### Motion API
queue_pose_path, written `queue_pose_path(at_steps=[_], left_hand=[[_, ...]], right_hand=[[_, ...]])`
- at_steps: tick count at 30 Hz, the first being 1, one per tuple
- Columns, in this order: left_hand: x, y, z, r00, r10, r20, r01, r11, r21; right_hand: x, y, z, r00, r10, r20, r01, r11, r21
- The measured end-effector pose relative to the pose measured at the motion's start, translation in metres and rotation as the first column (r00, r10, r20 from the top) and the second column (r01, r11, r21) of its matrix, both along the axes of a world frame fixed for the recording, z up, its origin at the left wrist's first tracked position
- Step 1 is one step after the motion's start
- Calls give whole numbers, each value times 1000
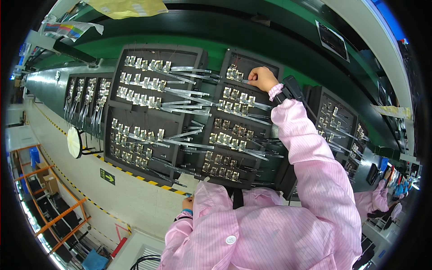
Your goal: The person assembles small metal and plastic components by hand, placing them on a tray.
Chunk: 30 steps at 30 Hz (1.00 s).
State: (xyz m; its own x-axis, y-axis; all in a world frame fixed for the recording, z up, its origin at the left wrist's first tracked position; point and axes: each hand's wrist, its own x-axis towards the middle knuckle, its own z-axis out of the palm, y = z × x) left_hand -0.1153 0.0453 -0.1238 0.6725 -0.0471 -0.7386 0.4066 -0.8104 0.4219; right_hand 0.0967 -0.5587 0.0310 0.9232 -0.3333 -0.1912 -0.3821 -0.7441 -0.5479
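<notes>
My right hand (pixel 263 78) reaches over the upper right foam tray, its thumb and fingers pinched together. It is just right of a short row of small circuit boards (pixel 234 72), where a thin pale strip runs toward the fingertips. What the pinch holds, if anything, is too small to make out. More boards with long silvery strips stand in rows below it, such as this row (pixel 238 95). Down by my waist is my left hand (pixel 187 203), partly covered by the pink sleeve, with its fingers mostly hidden.
Dark foam trays (pixel 128 110) full of boards and strips cover the green bench, with another tray (pixel 344 99) at right. A round white stool (pixel 74 142) stands left of the bench. An orange-framed rack (pixel 58 216) is at lower left. A person in pink (pixel 375 198) is at far right.
</notes>
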Motion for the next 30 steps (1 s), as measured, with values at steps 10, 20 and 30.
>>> queue_pose_path(at_steps=[10, 20, 30], left_hand=[[1, -3, 6, 1000, -1, -31, 2, 1000, 20], [0, 3, -4, 996, -86, 39, 86, 996, 11], [-10, 14, -21, 1000, 9, 23, -8, 1000, -23]], right_hand=[[-1, -12, -7, 999, 7, 32, -15, 969, 247], [-8, -19, 8, 994, -61, 91, 43, 981, 190], [-19, -45, 13, 982, -169, 85, 144, 960, 240]])
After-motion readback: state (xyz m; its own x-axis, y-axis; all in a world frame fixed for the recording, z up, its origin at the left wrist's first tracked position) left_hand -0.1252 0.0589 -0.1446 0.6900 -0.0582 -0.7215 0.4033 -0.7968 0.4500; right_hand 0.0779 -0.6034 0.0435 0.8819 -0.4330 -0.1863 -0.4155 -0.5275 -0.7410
